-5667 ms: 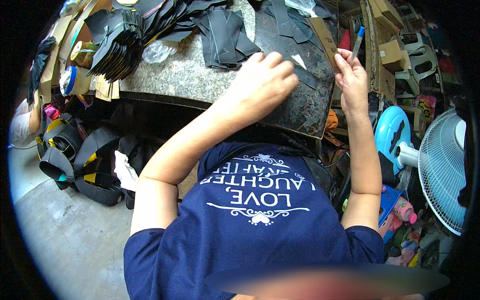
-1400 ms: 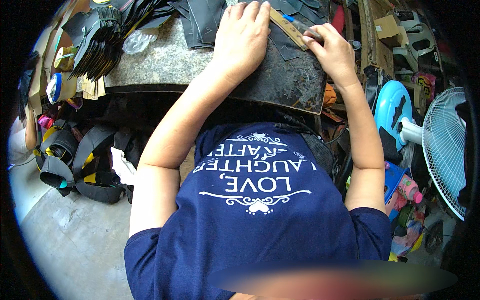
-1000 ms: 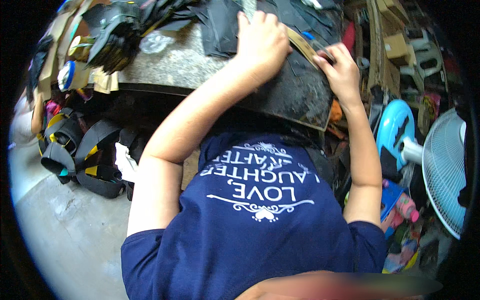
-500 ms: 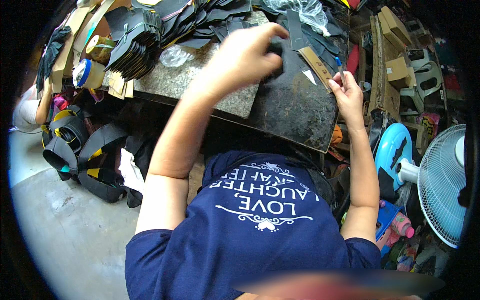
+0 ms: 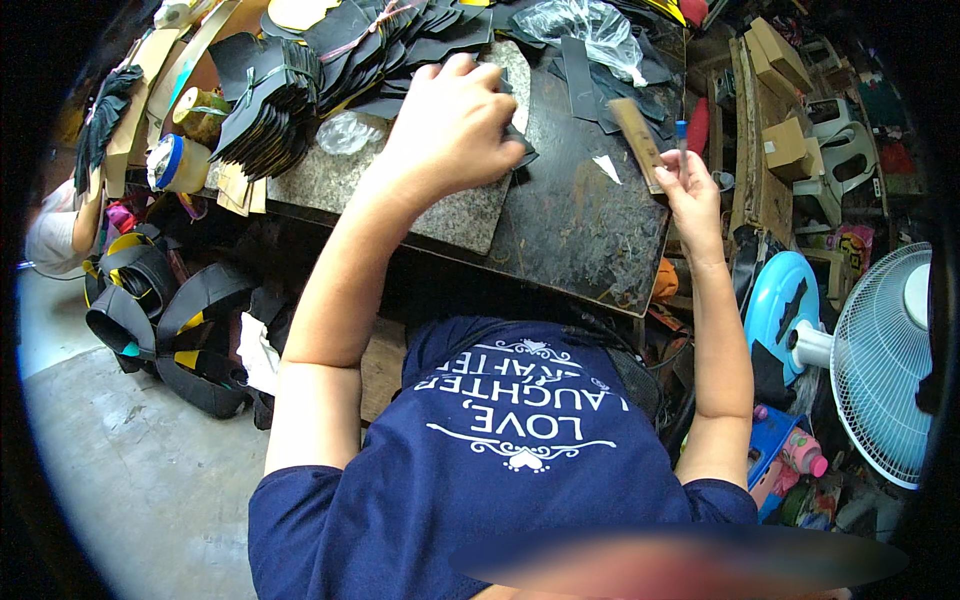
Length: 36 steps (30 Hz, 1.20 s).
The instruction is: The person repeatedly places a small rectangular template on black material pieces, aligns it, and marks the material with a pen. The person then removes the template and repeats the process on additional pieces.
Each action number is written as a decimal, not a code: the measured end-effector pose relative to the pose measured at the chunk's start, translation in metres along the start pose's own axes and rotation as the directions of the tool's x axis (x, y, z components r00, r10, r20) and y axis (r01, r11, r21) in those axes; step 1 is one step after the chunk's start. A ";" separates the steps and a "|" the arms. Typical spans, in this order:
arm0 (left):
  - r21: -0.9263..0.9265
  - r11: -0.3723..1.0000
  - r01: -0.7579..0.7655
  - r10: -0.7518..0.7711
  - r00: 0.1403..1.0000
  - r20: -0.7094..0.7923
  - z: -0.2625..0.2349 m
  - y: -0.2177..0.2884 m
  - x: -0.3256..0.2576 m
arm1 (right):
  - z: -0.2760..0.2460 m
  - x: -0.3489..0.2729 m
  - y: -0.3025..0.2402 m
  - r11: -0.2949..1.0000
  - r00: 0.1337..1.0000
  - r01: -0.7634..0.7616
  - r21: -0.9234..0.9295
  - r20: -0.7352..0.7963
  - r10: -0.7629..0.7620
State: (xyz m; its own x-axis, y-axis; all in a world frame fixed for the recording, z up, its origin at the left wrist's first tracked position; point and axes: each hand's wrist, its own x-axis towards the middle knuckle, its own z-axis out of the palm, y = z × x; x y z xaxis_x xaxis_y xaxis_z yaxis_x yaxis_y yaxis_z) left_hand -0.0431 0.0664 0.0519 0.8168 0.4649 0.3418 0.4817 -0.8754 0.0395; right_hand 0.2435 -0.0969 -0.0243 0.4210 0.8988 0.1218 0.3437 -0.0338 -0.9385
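- The flat tan straightedge strip (image 5: 637, 135) is in the right hand (image 5: 692, 205), gripped by its near end beside the table's right edge; its far end slants away over the dark tabletop (image 5: 590, 240). Whether that end touches the surface, I cannot tell.
- Fingers of the same hand are closed on a pen (image 5: 683, 145) too, its blue end pointing up.
- A second ago the strip lay across a black piece with the left hand pressing near it; now strip and piece are apart, so the marking appears to be paused.
- The left hand (image 5: 452, 128) has shifted leftward, over the speckled stone slab (image 5: 455, 215). Its fingers are curled, and a black cut piece (image 5: 522, 148) shows just beside them; pinched or only lying underneath, I cannot tell.
- A white scrap (image 5: 607, 169), hidden a second ago, is in sight on the tabletop, which suggests the marked piece has been taken off that spot.
- Farther out, a long black strip (image 5: 578, 80) lies beyond the tan one, near a clear plastic bag (image 5: 595, 35); tied black pieces (image 5: 262, 110) are stacked left of the left hand.
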 end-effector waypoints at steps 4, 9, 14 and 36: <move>-0.024 0.986 -0.166 0.164 0.983 -0.081 0.034 0.025 0.041 | 0.000 -0.001 -0.001 0.976 0.991 -0.101 0.194 -0.066 0.116; 0.064 0.983 -0.170 0.160 0.978 0.132 0.070 0.039 0.083 | 0.004 -0.003 -0.003 0.991 0.993 -0.076 0.107 -0.085 0.086; 0.134 0.963 -0.236 0.215 0.965 0.152 0.056 0.051 0.077 | 0.005 -0.003 0.001 0.990 0.992 -0.063 0.123 -0.100 0.075; -0.214 0.977 -0.005 -0.060 0.953 -0.298 0.071 0.044 -0.002 | 0.065 -0.003 -0.041 0.982 0.972 0.075 -0.176 0.235 -0.032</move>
State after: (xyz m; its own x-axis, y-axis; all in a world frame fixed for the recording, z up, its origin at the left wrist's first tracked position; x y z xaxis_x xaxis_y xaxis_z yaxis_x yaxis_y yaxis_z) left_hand -0.0010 0.0366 -0.0139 0.6545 0.4558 0.6032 0.3981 -0.8860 0.2376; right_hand 0.1739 -0.0696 -0.0071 0.2012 0.9769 0.0726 0.5165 -0.0428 -0.8552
